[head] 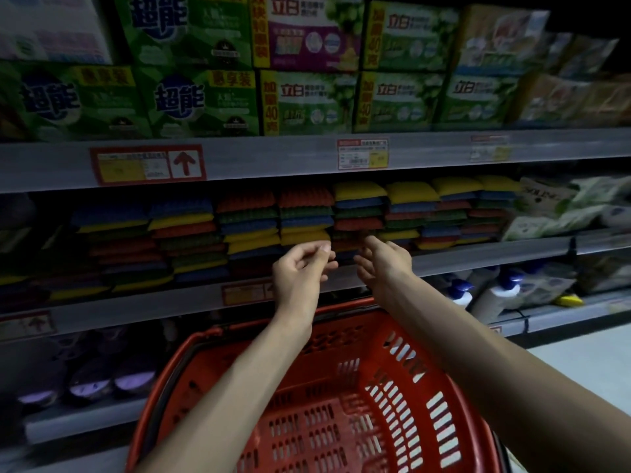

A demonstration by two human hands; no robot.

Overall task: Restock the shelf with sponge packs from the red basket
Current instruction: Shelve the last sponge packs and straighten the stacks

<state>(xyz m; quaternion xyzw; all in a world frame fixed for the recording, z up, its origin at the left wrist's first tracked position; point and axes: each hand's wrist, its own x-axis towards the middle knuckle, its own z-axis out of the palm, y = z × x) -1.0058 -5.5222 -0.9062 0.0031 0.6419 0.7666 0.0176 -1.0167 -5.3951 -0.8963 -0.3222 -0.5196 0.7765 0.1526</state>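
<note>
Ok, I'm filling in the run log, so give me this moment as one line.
stage: at shelf | left hand: loosely curled, nothing seen held | right hand: open, reaching toward sponge packs | red basket: no packs visible

The basket [456, 397] stood nearest, in front of the shelving and below both arms. The left hand [300, 271] and the right hand [386, 264] were side by side, a little apart, just before the sponge packs [304, 213]. These lay in stacks, in a row along the middle shelf [495, 256]. On the shelf above stood boxes [307, 100], two layers high. To the right of the sponge packs lay bags [553, 206]. One shelf lower, at the right, stood bottles [495, 295].
</note>
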